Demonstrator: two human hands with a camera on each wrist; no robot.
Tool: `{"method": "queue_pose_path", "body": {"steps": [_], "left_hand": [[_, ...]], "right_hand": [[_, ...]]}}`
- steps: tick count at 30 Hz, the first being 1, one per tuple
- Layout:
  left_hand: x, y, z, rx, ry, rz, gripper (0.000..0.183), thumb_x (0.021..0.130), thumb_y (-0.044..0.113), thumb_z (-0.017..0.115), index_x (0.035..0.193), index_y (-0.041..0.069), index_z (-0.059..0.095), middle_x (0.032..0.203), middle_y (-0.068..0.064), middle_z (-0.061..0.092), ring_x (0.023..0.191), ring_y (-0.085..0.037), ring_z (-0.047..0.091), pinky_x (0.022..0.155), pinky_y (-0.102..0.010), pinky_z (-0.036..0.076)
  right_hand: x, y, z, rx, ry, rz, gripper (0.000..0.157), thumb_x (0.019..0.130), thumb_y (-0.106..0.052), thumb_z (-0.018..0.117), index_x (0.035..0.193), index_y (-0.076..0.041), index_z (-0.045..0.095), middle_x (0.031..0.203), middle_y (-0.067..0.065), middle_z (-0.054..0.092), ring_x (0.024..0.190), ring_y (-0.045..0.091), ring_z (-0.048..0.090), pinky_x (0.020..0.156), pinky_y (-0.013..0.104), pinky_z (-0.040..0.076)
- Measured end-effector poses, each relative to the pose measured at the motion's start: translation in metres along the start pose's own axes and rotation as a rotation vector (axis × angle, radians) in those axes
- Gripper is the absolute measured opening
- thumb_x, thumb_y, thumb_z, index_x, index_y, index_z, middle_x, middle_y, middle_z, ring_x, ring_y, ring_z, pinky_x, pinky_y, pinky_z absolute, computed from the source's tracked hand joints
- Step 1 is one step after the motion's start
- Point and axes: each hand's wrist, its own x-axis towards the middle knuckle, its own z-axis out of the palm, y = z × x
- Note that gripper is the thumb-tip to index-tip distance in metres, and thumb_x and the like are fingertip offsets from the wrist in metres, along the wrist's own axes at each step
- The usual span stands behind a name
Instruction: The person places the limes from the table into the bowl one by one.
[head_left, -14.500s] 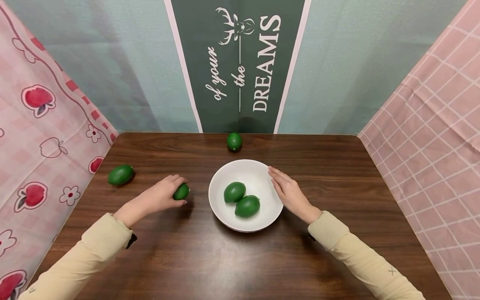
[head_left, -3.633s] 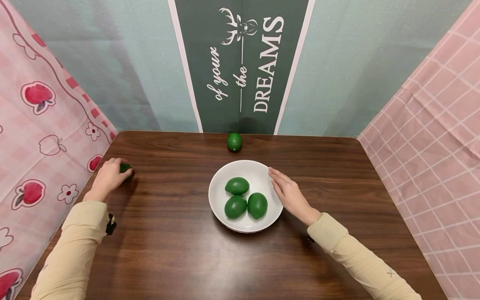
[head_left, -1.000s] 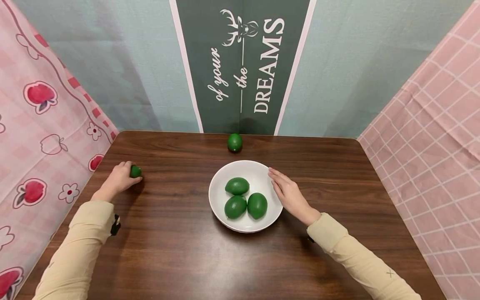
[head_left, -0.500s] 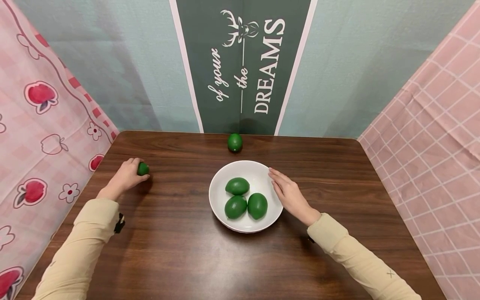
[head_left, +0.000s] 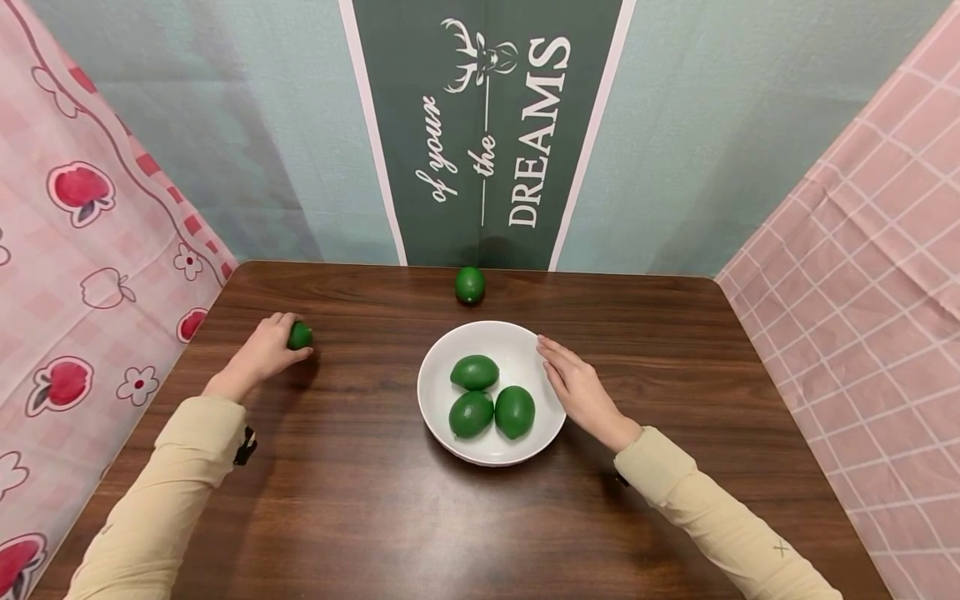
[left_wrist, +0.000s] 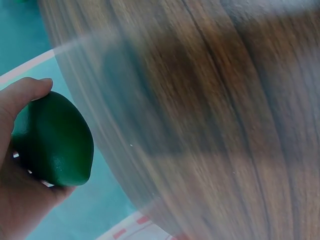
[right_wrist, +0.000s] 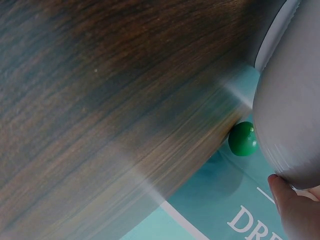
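Note:
At the left of the table my left hand (head_left: pixel 264 350) grips a green lime (head_left: pixel 301 336), its thumb and fingers curled round the fruit. In the left wrist view the same lime (left_wrist: pixel 56 140) appears raised off the wood, its pointed end free. A white bowl (head_left: pixel 438 350) stands mid-table with three limes (head_left: pixel 515 412) lying inside. With straight fingers my right hand (head_left: pixel 588 395) rests against the bowl's right rim. From the right wrist camera, a fingertip (right_wrist: pixel 280 187) touches the outer wall of the bowl (right_wrist: pixel 287 110).
Another lime (head_left: pixel 470 285) sits near the back edge of the brown wooden table (head_left: pixel 480 533), behind the bowl. Fabric hangings enclose the table: a pink grid cloth (head_left: pixel 862 250) on the right, a fruit-patterned one (head_left: pixel 82 292) on the left, and a teal backdrop (head_left: pixel 675 125) behind.
The left hand earlier put a lime into the bowl, then took hold of the far-left one. Over the last second it has moved right with that lime. The right hand stays at the bowl.

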Motion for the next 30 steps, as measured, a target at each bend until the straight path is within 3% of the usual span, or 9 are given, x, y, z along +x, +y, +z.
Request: {"method": "queue_pose_path", "body": {"steps": [30], "left_hand": [[0.005, 0.041, -0.005, 0.012, -0.024, 0.139, 0.051, 0.082, 0.013, 0.066, 0.122, -0.010, 0.042, 0.108, -0.028, 0.046, 0.098, -0.042, 0.044, 0.076, -0.052, 0.042]], "right_hand": [[0.000, 0.000, 0.000, 0.018, 0.009, -0.005, 0.032, 0.093, -0.007, 0.050, 0.123, 0.002, 0.055, 0.132, 0.012, 0.049, 0.121, 0.027, 0.046, 0.098, 0.039, 0.038]]}}
